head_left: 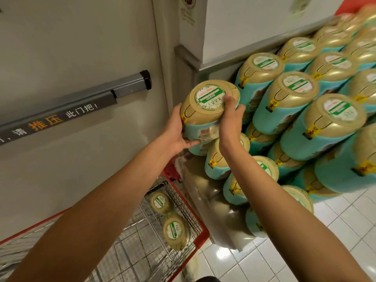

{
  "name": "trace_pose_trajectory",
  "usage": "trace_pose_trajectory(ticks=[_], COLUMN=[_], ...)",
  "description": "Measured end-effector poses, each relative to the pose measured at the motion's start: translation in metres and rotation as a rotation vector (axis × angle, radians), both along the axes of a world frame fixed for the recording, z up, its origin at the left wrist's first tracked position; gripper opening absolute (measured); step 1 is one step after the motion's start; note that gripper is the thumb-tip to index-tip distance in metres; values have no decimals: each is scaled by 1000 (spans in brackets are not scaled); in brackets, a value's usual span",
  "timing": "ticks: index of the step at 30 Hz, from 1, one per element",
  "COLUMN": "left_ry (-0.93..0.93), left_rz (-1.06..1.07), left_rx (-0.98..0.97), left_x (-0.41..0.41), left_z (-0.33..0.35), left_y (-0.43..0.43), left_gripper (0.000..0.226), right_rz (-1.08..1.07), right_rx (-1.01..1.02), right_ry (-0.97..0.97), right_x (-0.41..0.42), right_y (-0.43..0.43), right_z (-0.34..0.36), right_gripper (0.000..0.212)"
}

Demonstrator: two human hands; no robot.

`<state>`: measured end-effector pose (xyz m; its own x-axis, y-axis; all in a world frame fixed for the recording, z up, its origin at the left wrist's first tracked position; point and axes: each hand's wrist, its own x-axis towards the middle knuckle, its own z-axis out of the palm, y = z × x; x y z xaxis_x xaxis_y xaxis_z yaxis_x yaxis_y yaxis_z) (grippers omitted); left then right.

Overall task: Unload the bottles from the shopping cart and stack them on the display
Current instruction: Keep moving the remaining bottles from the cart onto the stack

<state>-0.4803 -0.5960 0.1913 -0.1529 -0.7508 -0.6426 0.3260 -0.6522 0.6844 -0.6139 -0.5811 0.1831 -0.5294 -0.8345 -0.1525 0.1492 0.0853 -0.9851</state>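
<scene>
Closest in, down by the person's feet, stands the red-rimmed wire cart (191,202). Two of the goods lie in its basket, gold caps up: the near bottle (175,231) and, just beyond and touching it, the far bottle (159,202). White floor (284,251) tiles run off to the right of the cart.

Both bare forearms reach up and forward from here. The left hand (177,131) cups the held bottle (207,104) from the left, thumb lying up its side and fingers curled under the teal label. The right hand (231,121) grasps the same bottle from the right, fingertips hooked over the edge of the round cap sticker.

The held bottle is tipped with its gold cap toward the person, up at the left end of the stack (295,102) and right over the lower bottles there. Whether it already rests on them I cannot tell; the hands cover the spot.

The stack climbs away to the right in rows of the same teal-and-gold bottles, all lying with caps facing out, up against a pale wall.

Behind and to the left is a beige door (81,47) with a grey push bar (81,100) carrying printed characters.
</scene>
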Motion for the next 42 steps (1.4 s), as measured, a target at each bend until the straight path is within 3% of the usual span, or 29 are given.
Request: trace_pose_trajectory(ticks=[4,11,18,24,27,32,35,42], left_ry=[20,36,13,-25,-34,-2,33,59], left_rz=[30,53,-9,-46,-55,-120,-125,-61], left_rx=[-36,-79,-81,-73,-70,-64,-61,-37], left_x=[-11,-20,-18,-12,-7,9,27,86], left_z=[2,-1,-14,-20,-24,-35,-48,-93], left_y=[-13,-27,-28,-26,-24,-13,-4,22], left_gripper=[57,43,46,54,74,81,76,61], right_rz=[5,71,90,112,117,7,-41,-22], right_rx=[52,82,52,26,15,0,-18,-2], right_ry=[-28,-21,15,77,72,156,196,239], right_x=[-12,-19,-23,-25,-24,-15,-6,38], right_y=[-14,-21,-22,-23,-17,5,20,60], right_z=[3,4,-1,-5,-8,-19,-28,-63], right_gripper=[63,76,93,94,83,54,36,28])
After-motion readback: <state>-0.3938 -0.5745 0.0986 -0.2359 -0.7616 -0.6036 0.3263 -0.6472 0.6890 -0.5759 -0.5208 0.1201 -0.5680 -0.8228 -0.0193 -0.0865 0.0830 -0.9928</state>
